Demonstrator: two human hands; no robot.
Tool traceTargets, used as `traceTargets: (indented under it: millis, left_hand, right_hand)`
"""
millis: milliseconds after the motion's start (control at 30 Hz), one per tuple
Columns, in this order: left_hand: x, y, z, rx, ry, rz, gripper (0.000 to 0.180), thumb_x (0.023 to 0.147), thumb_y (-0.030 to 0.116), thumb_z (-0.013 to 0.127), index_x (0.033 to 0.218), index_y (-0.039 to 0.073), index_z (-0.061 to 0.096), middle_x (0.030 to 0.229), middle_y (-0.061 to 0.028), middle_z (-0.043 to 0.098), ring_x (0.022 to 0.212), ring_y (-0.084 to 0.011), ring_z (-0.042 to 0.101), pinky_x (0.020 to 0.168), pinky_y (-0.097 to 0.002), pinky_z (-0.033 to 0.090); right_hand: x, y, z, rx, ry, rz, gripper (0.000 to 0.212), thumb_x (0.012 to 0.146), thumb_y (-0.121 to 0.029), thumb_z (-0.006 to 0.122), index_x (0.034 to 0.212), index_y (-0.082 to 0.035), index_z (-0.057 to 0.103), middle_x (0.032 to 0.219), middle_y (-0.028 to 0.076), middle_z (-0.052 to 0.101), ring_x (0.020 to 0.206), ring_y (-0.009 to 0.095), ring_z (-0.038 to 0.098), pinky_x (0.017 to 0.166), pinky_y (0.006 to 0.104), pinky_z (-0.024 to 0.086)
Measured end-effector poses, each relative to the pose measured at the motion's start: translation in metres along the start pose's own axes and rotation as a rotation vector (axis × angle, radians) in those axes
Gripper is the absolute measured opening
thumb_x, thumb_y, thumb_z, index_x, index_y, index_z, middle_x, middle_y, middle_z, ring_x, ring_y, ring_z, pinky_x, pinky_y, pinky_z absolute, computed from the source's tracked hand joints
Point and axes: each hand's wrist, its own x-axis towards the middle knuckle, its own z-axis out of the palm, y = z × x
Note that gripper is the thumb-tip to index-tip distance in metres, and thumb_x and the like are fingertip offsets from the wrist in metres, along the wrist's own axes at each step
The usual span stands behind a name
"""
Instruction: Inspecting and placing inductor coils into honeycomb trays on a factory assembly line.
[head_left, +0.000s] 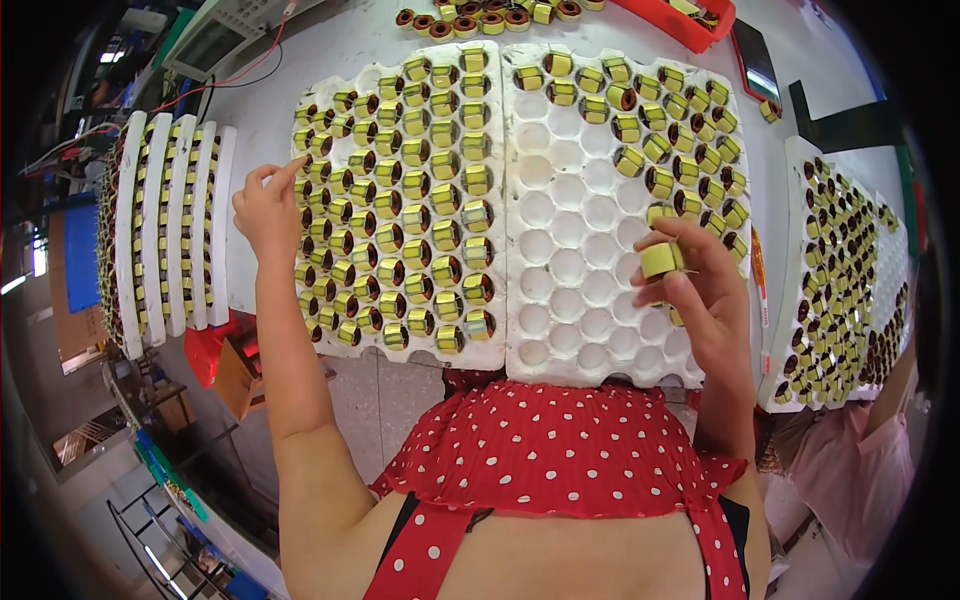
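My right hand [705, 285] pinches a wound coil wrapped in yellow tape [660, 261] between thumb and fingers, with thin wire ends showing. It is held above the right side of the right white foam tray [535, 205]. That tray has coils at its top and right; many round pockets in its left and lower part are bare. At the left edge of the left foam tray [352, 148], my left hand [268, 212] has thumb and forefinger brought together beside the coils. What its fingertips grip, if anything, is hidden. Yellow-taped coils fill most of the left tray.
Foam trays full of coils stand on edge [152, 230] at the left. Loose coils [490, 20] lie at the back, near a red bin [690, 25]. Another coil-filled tray [825, 290] is at the right, by a person in a pink garment [855, 475]. An instrument [225, 35] sits back left.
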Motion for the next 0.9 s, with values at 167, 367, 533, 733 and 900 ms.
traceTargets:
  millis: [167,367,533,733,900]
  left_hand:
    - [-0.006,0.001,0.009,0.121,-0.026,0.077,0.026,0.081,0.015,0.059,0.097,0.034,0.066,0.099,0.0048,0.056,0.088,-0.0253,0.050,0.074,-0.0415,0.042]
    - [-0.002,-0.005,0.007,0.165,-0.066,0.149,0.024,0.081,0.016,0.054,0.100,0.025,0.067,0.104,0.0053,0.059,0.095,-0.0218,0.051,0.076,-0.0416,0.042]
    - [-0.006,0.002,0.008,0.202,-0.119,0.127,0.026,0.082,0.015,0.053,0.104,0.022,0.066,0.107,0.0058,0.060,0.097,-0.0186,0.052,0.081,-0.0407,0.041]
    - [-0.011,0.000,0.011,0.154,-0.155,0.079,0.027,0.084,0.016,0.051,0.107,0.022,0.064,0.110,0.0058,0.059,0.100,-0.0186,0.051,0.085,-0.0406,0.038]
    - [-0.007,0.008,0.001,0.252,-0.203,0.097,0.027,0.085,0.017,0.050,0.108,0.022,0.063,0.110,0.0042,0.059,0.099,-0.0198,0.051,0.082,-0.0413,0.040]
  right_hand:
    - [-0.005,0.010,-0.013,0.125,0.034,0.186,0.041,0.082,0.000,0.056,0.121,0.002,0.044,0.080,0.006,0.058,0.063,0.011,0.054,0.055,0.0230,0.045]
    - [-0.004,0.011,-0.011,0.292,0.112,0.223,0.033,0.083,-0.007,0.060,0.114,0.004,0.053,0.090,0.008,0.061,0.073,0.012,0.059,0.065,0.0241,0.049]
    - [-0.006,0.011,-0.013,0.532,0.022,0.197,0.036,0.086,-0.007,0.054,0.119,0.006,0.047,0.105,0.014,0.059,0.087,0.022,0.062,0.077,0.0309,0.052]
    - [-0.009,0.007,-0.011,0.506,-0.012,0.240,0.039,0.087,-0.011,0.053,0.121,0.004,0.042,0.104,0.017,0.058,0.085,0.017,0.061,0.073,0.0277,0.050]
    - [-0.011,0.007,-0.012,0.605,-0.088,0.219,0.034,0.086,-0.007,0.054,0.117,0.003,0.045,0.104,0.016,0.058,0.088,0.023,0.062,0.078,0.0317,0.052]
